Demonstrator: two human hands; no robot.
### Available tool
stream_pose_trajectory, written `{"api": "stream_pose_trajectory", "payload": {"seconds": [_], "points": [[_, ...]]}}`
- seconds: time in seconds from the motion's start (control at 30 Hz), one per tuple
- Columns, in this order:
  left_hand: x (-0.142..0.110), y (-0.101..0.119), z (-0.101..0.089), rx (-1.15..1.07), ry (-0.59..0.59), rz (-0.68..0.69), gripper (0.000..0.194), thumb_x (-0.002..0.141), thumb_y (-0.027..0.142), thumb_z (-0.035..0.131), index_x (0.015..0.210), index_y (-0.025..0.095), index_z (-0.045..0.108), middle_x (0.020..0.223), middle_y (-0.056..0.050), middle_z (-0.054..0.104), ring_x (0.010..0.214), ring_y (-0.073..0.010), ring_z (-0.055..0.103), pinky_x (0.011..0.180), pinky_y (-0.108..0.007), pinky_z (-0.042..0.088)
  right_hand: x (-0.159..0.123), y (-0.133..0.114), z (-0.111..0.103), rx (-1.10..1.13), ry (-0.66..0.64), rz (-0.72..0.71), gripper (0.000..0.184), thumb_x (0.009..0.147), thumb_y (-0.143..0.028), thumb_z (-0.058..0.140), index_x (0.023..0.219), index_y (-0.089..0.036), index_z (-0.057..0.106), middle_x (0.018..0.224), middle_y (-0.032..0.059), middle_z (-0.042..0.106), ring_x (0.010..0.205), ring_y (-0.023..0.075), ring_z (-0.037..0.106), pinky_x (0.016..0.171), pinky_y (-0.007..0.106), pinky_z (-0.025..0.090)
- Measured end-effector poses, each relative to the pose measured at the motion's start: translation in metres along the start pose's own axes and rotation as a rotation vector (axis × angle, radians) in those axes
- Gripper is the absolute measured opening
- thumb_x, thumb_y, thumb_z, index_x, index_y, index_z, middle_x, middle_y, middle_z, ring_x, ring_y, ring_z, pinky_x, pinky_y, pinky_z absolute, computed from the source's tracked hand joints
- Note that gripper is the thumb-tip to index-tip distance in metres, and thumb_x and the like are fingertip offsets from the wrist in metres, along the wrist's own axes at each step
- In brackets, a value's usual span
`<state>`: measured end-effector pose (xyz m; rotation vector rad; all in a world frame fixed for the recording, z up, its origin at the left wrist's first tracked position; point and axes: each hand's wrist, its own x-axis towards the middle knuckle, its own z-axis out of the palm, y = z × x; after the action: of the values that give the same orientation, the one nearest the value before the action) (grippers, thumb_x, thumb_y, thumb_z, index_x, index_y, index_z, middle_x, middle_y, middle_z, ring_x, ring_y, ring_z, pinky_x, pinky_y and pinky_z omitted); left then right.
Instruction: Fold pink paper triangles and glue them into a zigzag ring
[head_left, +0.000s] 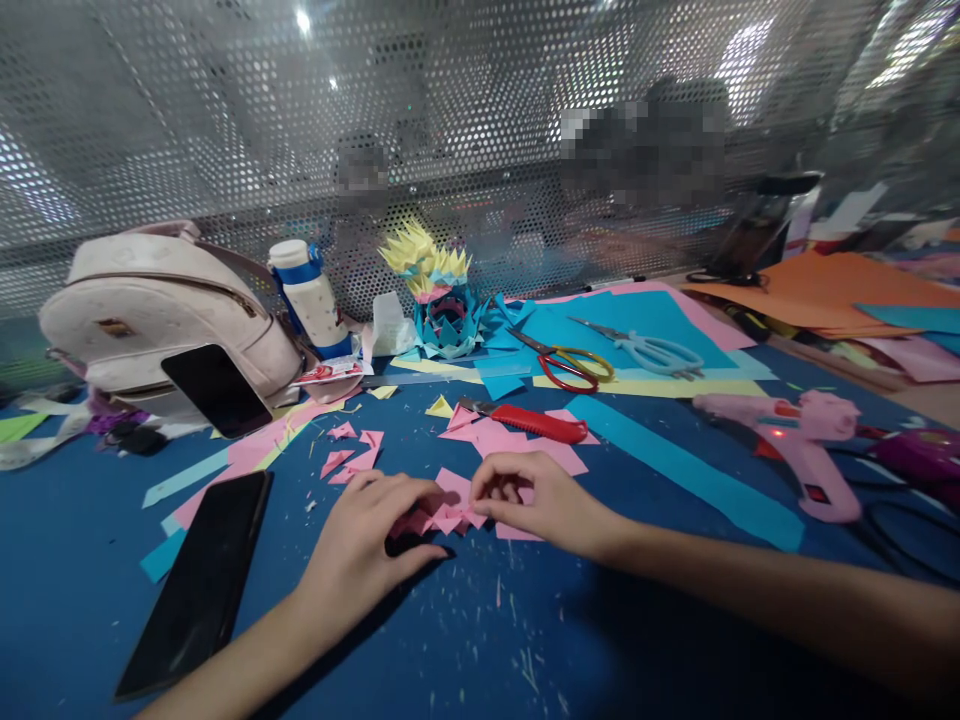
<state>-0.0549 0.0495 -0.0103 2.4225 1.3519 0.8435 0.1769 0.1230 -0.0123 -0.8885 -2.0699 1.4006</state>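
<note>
A row of small folded pink paper pieces lies on the blue table between my hands. My left hand arches over the row's left end, thumb and fingers apart, its fingertips close to the paper; whether they touch it cannot be made out. At the right end, my right hand pinches a folded pink piece between thumb and forefinger. Flat pink paper is spread behind and beneath this hand. A red utility knife rests on that paper. Several loose folded pink pieces lie beyond my left hand.
Two phones and a pale backpack are at left, near a bottle. A yellow-and-blue paper model stands behind. Red-yellow scissors, light-blue scissors, a blue strip and a pink glue gun lie right.
</note>
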Motion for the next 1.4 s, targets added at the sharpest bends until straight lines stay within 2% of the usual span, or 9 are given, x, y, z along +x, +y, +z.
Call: {"api": "stream_pose_trajectory", "payload": {"seconds": [0.17,0.33,0.53,0.77,0.93,1.13,1.4], "points": [[-0.001,0.004,0.001,0.232,0.106,0.167,0.018,0.095,0.027,0.063,0.111,0.020,0.059,0.097,-0.003,0.071,0.085,-0.0208,0.065,0.082,-0.037,0.038,0.002,-0.003,0.000,0.135,-0.003,0.059,0.021,0.079,-0.037,0.074,0.082,-0.017,0.068,0.070,0.0003,0.065,0.062,0.0111,0.056,0.059,0.024,0.043],[0.000,0.007,-0.001,0.223,0.174,0.200,0.013,0.095,0.020,0.062,0.108,0.020,0.062,0.096,-0.001,0.072,0.083,-0.0177,0.065,0.083,-0.036,0.038,0.003,-0.007,0.000,0.310,-0.038,0.144,0.029,0.072,-0.042,0.079,0.080,-0.016,0.066,0.074,0.0006,0.066,0.067,0.0115,0.060,0.067,0.025,0.049],[0.001,0.009,-0.001,0.181,0.224,0.213,0.014,0.093,0.015,0.064,0.106,0.020,0.063,0.095,0.000,0.073,0.081,-0.0161,0.065,0.080,-0.034,0.039,0.002,-0.009,0.001,0.294,-0.048,0.161,0.034,0.071,-0.045,0.080,0.079,-0.016,0.065,0.070,0.0000,0.064,0.063,0.0103,0.057,0.063,0.024,0.047],[0.001,0.012,-0.004,0.182,0.181,0.186,0.009,0.093,0.015,0.063,0.098,0.023,0.063,0.095,0.001,0.074,0.078,-0.0155,0.064,0.080,-0.035,0.038,0.003,-0.009,0.001,0.275,-0.046,0.151,0.037,0.069,-0.049,0.080,0.078,-0.016,0.065,0.069,-0.0008,0.063,0.061,0.0098,0.056,0.062,0.024,0.047],[0.003,0.013,-0.004,0.146,0.201,0.181,0.009,0.093,0.014,0.062,0.095,0.023,0.063,0.093,0.001,0.074,0.078,-0.0156,0.065,0.079,-0.034,0.039,0.003,-0.010,0.001,0.270,-0.049,0.158,0.038,0.069,-0.050,0.080,0.078,-0.017,0.065,0.069,-0.0006,0.063,0.062,0.0106,0.057,0.062,0.025,0.048],[0.003,0.014,-0.004,0.132,0.200,0.171,0.013,0.092,0.013,0.064,0.101,0.023,0.065,0.094,0.001,0.074,0.079,-0.0154,0.065,0.079,-0.034,0.039,0.002,-0.009,0.001,0.252,-0.050,0.151,0.036,0.071,-0.048,0.080,0.079,-0.016,0.066,0.069,-0.0005,0.063,0.062,0.0104,0.057,0.060,0.024,0.047],[0.003,0.015,-0.004,0.116,0.209,0.156,0.011,0.093,0.014,0.063,0.097,0.023,0.066,0.092,0.001,0.073,0.079,-0.0150,0.066,0.079,-0.034,0.039,0.001,-0.008,0.002,0.259,-0.051,0.124,0.037,0.071,-0.049,0.080,0.078,-0.016,0.064,0.067,-0.0013,0.061,0.060,0.0096,0.056,0.058,0.023,0.046]]}}
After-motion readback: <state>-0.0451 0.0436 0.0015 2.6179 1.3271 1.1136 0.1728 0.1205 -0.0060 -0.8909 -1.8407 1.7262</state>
